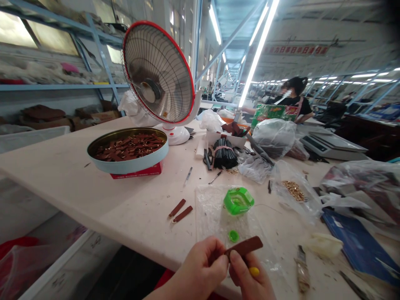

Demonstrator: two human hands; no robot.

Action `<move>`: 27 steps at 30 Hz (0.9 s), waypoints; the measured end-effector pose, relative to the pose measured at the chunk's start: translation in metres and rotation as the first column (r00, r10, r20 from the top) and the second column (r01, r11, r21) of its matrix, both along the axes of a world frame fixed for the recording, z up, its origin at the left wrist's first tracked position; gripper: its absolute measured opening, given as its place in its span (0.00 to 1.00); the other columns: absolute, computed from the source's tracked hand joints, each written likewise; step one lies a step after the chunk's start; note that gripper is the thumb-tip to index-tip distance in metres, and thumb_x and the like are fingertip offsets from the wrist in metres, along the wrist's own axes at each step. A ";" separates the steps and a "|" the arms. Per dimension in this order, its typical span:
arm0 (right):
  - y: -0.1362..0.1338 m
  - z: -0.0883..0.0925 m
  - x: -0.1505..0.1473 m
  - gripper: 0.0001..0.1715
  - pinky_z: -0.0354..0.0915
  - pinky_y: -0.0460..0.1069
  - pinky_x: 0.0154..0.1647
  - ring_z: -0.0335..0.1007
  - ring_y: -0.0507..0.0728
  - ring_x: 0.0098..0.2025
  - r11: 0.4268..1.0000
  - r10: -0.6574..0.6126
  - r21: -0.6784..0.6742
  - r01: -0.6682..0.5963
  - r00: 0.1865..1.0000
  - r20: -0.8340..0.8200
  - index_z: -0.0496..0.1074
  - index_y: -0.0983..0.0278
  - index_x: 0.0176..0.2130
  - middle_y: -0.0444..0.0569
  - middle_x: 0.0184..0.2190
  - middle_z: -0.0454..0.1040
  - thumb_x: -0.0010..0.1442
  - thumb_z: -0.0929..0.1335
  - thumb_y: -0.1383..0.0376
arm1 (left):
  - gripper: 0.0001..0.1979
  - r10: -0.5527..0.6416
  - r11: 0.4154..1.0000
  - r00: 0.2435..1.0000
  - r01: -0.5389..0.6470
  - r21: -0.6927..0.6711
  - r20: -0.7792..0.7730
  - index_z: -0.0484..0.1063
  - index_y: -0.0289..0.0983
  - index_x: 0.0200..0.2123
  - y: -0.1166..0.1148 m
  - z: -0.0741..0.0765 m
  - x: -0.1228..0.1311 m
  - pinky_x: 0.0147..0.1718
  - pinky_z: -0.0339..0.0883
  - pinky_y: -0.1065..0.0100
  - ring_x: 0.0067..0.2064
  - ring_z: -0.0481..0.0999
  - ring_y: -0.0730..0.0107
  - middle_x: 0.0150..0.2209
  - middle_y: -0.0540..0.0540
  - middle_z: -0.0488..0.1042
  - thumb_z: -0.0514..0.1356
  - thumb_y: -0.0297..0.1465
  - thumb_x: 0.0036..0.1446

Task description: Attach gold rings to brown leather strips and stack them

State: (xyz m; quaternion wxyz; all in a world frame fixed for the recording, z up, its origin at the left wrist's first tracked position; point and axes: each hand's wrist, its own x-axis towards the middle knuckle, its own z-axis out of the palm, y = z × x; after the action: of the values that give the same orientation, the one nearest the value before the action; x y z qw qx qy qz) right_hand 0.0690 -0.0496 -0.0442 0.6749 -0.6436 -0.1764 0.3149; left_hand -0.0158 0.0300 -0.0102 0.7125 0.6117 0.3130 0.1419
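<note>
At the table's near edge, both hands meet at one end of a brown leather strap [250, 246]. My left hand [204, 260] is closed, its fingertips pinching that end. With the thumb lying on the strap, my right hand [251, 279] is closed around it too. A yellow rounded tip [253, 271] pokes out between the right fingers; the rest of it is hidden. Just beyond the hands are a small green cap [233, 236] and an open green plastic container [238, 201]. Two brown straps with metal rings [181, 211] lie to the left.
A round tin [128, 166] full of brown straps sits on a red box, before a red-rimmed fan heater [159, 73]. Gold-coloured fittings [293, 190] lie in a plastic bag at right. A wrapped blade [302, 271] and blue folder [359, 243] are near. A person [295, 100] sits beyond.
</note>
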 end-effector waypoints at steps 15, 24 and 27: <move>0.002 -0.037 0.084 0.27 0.54 0.48 0.26 0.57 0.54 0.24 0.980 -0.156 -0.061 0.190 0.921 0.357 0.67 0.61 0.25 0.41 0.19 0.63 0.58 0.59 0.44 | 0.05 0.186 0.963 0.982 -0.185 -0.194 -0.015 0.57 0.37 0.22 0.020 -0.028 0.011 0.24 0.51 0.73 0.22 0.56 0.78 0.18 0.56 0.60 0.53 0.31 0.44; 0.007 -0.071 0.093 0.25 0.54 0.48 0.25 0.56 0.54 0.24 0.981 -0.156 -0.067 0.182 0.945 0.286 0.66 0.62 0.26 0.41 0.20 0.64 0.59 0.59 0.46 | 0.05 0.193 0.963 0.981 -0.194 -0.189 -0.022 0.58 0.37 0.21 0.028 -0.037 0.016 0.24 0.51 0.72 0.23 0.56 0.78 0.17 0.56 0.60 0.53 0.30 0.42; 0.008 -0.073 0.095 0.24 0.54 0.47 0.26 0.57 0.53 0.24 0.980 -0.167 -0.059 0.189 0.949 0.266 0.67 0.62 0.27 0.41 0.20 0.65 0.59 0.60 0.46 | 0.05 0.203 0.962 0.978 -0.209 -0.178 -0.050 0.57 0.37 0.21 0.027 -0.037 0.019 0.24 0.51 0.72 0.22 0.56 0.78 0.17 0.56 0.60 0.53 0.30 0.43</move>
State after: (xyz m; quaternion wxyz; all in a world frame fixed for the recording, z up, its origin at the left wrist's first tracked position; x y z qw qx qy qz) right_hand 0.1638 -0.0420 -0.1169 0.6441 -0.7202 -0.1912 0.1727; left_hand 0.0033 0.0569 -0.0471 0.7418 0.5104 0.3976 0.1765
